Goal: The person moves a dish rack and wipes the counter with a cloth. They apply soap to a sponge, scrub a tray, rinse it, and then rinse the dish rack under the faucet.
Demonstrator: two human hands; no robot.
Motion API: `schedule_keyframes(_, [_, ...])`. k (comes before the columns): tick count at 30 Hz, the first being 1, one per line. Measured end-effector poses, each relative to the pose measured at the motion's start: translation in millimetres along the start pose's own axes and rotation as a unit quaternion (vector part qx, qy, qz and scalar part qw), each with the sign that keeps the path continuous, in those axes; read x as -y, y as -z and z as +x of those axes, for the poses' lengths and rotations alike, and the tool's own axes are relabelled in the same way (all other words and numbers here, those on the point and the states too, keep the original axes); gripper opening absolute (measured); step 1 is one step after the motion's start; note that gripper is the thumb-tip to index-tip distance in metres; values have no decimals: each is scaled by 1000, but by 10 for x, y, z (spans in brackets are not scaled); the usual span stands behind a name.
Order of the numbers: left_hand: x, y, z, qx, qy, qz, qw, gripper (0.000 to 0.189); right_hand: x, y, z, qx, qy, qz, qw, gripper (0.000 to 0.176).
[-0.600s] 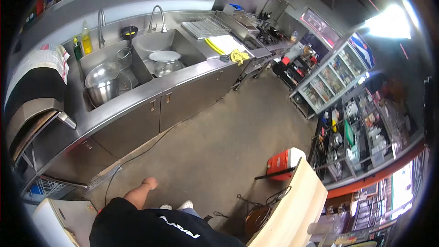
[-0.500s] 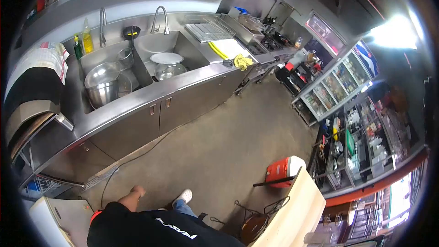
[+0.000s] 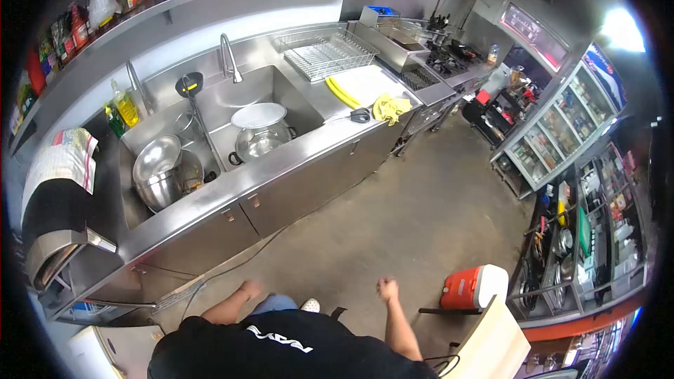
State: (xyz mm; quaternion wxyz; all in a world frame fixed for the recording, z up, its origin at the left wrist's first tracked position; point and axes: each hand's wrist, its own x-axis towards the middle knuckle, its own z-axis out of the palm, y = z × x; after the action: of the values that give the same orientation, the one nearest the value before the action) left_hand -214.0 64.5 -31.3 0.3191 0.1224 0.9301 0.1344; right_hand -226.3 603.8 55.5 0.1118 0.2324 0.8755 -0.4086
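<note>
My left hand (image 3: 250, 289) hangs low in front of the sink cabinets, blurred at the fingers, so its grip is unclear. My right hand (image 3: 387, 289) is raised over the floor, its fingers curled closed with nothing visible in them. Neither touches anything. Beyond them, the left basin holds a steel bowl (image 3: 157, 157), a steel pot (image 3: 160, 191) and a clear container. A pot with two handles (image 3: 261, 144) sits in the right basin under a pale round plate or lid (image 3: 258, 116). A yellow cloth (image 3: 390, 108) lies by the white board at the counter's right end.
An orange cooler (image 3: 461, 286) stands on the floor at right, beside a light wooden tabletop (image 3: 495, 340). A cable (image 3: 281, 231) runs along the cabinets. Farther off are a wire dish rack (image 3: 330, 54), a stove (image 3: 449, 60), a glass-door fridge (image 3: 562, 126) and loaded shelves (image 3: 583, 238).
My right hand has come into view. My left hand has shifted right in the picture. The view has turned, with the sinks lower and the fridge and cooler farther right.
</note>
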Motion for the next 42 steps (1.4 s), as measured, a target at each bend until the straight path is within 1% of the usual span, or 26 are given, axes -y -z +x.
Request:
schedule_keyframes(1, [-508,637,-43,-88,38,-160,982,33,463,174,240,-21,31,27,999,18])
schedule_keyframes(2, [-841,1108,37,-98,33,-278,955,31,887,365,336,-42,60,53,996,17])
schedule_keyframes(4, [-1146,1541,495,-118,-34,-493,861,27,1336,475,605,-24,57,87,994,16])
schedule_keyframes(5, [-1425,1961,557,-111,-38,-521,845,25,1499,494,783,-12,55,122,991,15])
schedule_keyframes(7, [-1826,2760,613,-111,-44,-553,825,24,1459,362,1099,35,67,95,993,15])
schedule_keyframes(9, [-1976,3298,872,-158,-73,-549,818,25,1254,178,1319,110,46,112,987,19])
schedule_keyframes(11, [-1998,3782,1208,-210,-103,-565,791,26,1142,173,1393,177,-11,137,975,24])
schedule_keyframes(13, [-1891,4231,1686,-234,-122,-607,749,28,1057,256,1509,150,-89,179,968,32])
schedule_keyframes(14, [-1893,4527,1892,-251,-104,-619,737,31,1099,434,1689,150,-88,168,970,32])
schedule_keyframes(16, [-1869,5074,2194,-280,-57,-647,706,39,1156,803,1929,118,-163,236,951,39])
schedule_keyframes(17, [-1861,5357,2362,-295,-37,-660,691,44,1259,1025,2125,93,-135,242,956,42])
schedule_keyframes(19, [-1809,5909,2747,-309,-22,-663,681,65,1791,1571,2623,34,-81,260,962,47])
schedule_keyframes(22, [-1661,6566,3368,-343,18,-674,655,84,2678,2119,3355,-60,5,298,953,50])
schedule_keyframes(23, [-1609,6731,3560,-359,36,-678,640,88,2921,2238,3637,-66,33,303,950,50])
schedule_keyframes(27, [-1226,7128,4347,-404,88,-659,628,97,4038,2412,4671,-2,95,303,948,57])
schedule_keyframes(29, [-1224,7253,4433,-361,110,-708,597,102,4465,2395,5299,42,141,287,947,61])
schedule_keyframes(30, [-1172,7234,4518,-371,120,-713,583,102,4675,2350,5634,65,159,280,945,63])
schedule_keyframes(32, [-1072,7161,4692,-384,125,-686,605,99,5096,2259,6300,117,163,253,946,70])
schedule_keyframes(33, [-1067,7197,4699,-400,135,-689,589,99,5321,2170,6668,144,173,260,939,72])
schedule_keyframes(35, [-1122,7251,4645,-342,129,-718,593,92,5862,1966,7145,163,226,325,904,71])
schedule_keyframes(36, [-1080,7236,4680,-350,137,-710,595,86,6060,1855,7452,181,264,336,886,71])
schedule_keyframes(38, [-1096,7277,4601,-382,162,-686,597,85,6471,1680,7883,201,236,267,913,73])
schedule_keyframes(39, [-1160,7293,4534,-404,171,-664,605,83,6603,1607,7992,262,250,287,887,65])
schedule_keyframes(40, [-1270,7337,4437,-401,180,-673,595,81,6725,1529,8117,260,234,230,908,71])
schedule_keyframes(41, [-1173,7242,4481,-400,194,-674,590,81,6806,1436,8215,256,219,172,926,76])
schedule_keyframes(42, [-1032,7148,4542,-412,178,-658,604,80,6856,1363,8247,266,213,168,925,76])
